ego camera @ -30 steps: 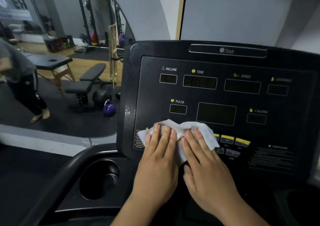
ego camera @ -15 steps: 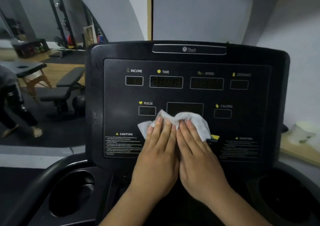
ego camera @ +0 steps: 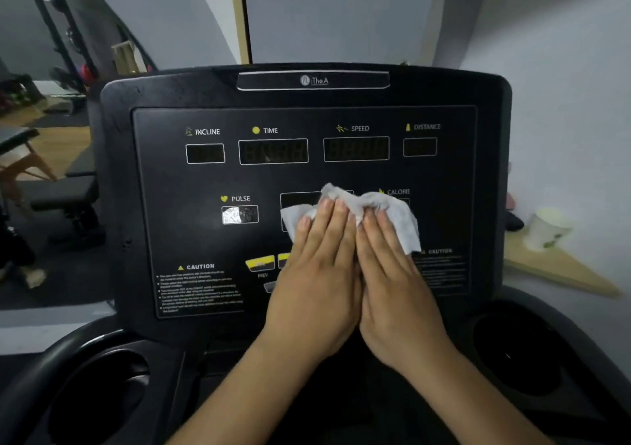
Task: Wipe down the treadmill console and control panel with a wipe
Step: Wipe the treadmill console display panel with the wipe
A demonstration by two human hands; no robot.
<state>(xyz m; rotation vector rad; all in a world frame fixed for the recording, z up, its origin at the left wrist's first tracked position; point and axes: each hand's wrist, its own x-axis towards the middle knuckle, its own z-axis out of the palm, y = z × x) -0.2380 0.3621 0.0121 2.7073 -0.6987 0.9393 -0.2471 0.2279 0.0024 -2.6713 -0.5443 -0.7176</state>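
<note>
The black treadmill console [ego camera: 170, 103] fills the view, with a control panel [ego camera: 191, 178] of small display windows labelled INCLINE, TIME, SPEED, DISTANCE, PULSE and CALORIE. A crumpled white wipe [ego camera: 392, 212] lies against the panel's middle, over the large centre window and just left of CALORIE. My left hand [ego camera: 314, 274] and my right hand [ego camera: 392, 280] press flat on the wipe side by side, fingers together and pointing up. They hide most of the yellow buttons [ego camera: 261, 263] below.
Round cup holders sit in the tray at lower left [ego camera: 99, 397] and lower right [ego camera: 519, 352]. A white cup [ego camera: 546, 229] stands on a wooden ledge at the right. A mirror on the left shows gym benches [ego camera: 65, 198] and racks.
Both hands have slid the wipe rightward and upward across the panel, from its lower left corner to the centre window. The view has swung so the console sits more centred.
</note>
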